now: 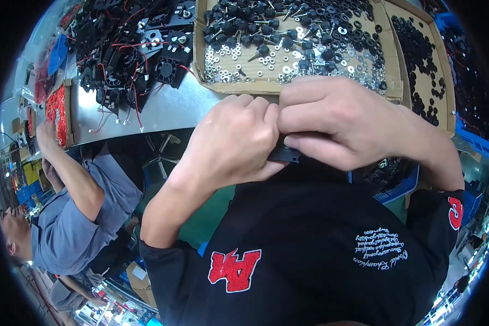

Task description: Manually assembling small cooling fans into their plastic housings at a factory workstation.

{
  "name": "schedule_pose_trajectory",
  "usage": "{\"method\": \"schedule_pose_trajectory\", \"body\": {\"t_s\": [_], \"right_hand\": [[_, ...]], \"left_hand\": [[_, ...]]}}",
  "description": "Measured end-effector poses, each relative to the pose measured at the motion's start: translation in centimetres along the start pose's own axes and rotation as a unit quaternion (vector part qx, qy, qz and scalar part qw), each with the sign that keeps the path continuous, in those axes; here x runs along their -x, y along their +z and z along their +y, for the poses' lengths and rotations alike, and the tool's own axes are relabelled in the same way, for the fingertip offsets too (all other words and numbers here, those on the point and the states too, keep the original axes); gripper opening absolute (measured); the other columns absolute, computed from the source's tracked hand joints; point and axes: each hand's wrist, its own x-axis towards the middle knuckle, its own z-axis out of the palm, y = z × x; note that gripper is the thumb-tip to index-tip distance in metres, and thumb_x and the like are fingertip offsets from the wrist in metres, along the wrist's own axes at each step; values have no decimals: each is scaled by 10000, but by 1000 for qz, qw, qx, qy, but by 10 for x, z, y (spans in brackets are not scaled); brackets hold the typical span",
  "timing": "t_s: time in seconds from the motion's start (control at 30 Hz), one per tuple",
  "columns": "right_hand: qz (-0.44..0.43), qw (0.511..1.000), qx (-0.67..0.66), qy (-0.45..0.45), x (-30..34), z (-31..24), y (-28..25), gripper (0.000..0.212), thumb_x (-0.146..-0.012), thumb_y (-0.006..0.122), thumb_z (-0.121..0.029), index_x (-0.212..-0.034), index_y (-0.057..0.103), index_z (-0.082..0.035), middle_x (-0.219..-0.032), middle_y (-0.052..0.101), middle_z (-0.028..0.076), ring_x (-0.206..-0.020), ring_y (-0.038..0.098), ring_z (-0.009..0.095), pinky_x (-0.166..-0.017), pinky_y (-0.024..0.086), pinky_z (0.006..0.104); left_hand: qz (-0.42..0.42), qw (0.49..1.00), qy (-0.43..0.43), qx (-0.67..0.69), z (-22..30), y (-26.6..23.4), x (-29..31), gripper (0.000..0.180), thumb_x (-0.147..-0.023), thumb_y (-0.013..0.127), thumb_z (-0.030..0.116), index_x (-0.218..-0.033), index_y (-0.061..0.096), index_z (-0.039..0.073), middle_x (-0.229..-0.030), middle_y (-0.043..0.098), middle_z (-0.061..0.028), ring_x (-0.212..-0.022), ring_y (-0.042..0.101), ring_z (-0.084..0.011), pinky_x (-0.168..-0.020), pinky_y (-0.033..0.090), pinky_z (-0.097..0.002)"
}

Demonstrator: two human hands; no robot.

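Left hand (234, 137) and right hand (339, 122) grip a black part (286, 154) between them, just on the near side of a tray (242, 87) of washers (223, 57) and black-headed screws (261, 51). Black fans (171, 70) lie heaped on the counter (171, 106) left of the tray; a co-worker (73, 233) is farther left of it.

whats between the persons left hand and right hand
A small, dark, flat part sits between the left hand and the right hand, mostly hidden by the fingers; it shows in the head view.
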Motion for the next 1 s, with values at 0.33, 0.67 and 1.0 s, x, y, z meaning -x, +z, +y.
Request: {"method": "schedule_pose_trajectory", "body": {"t_s": [0.33, 0.67, 1.0], "right_hand": [[51, 990, 44, 122, 10, -3, -2, 148, -849, 724, -111, -938, 654, -16, -801, 619, 111, -706, 619, 275, -621, 482, 350], [88, 983, 23, 159, 10, -5, 10, 108, -843, 645, -66, -917, 663, 10, -810, 642, 107, -717, 627, 255, -641, 499, 344], [26, 979, 10, 204, 12, -7, 3, 295, -811, 677, -66, -1095, 655, 10, -880, 681, 92, -773, 650, 179, -686, 515, 295]], "left_hand": [[-40, 996, -86, -2, 3, -2, -6, 419, -673, 834, 313, -829, 610, -5, -764, 660, -160, -724, 684, -331, -646, 560, -405], [-21, 997, -70, -27, 3, 5, -4, 398, -682, 830, 305, -829, 616, 2, -745, 657, -144, -721, 682, -299, -665, 557, -378], [-80, 985, -142, -59, 4, 0, -1, 484, -674, 810, 308, -957, 592, -19, -860, 651, -149, -867, 663, -332, -778, 543, -419]]}}
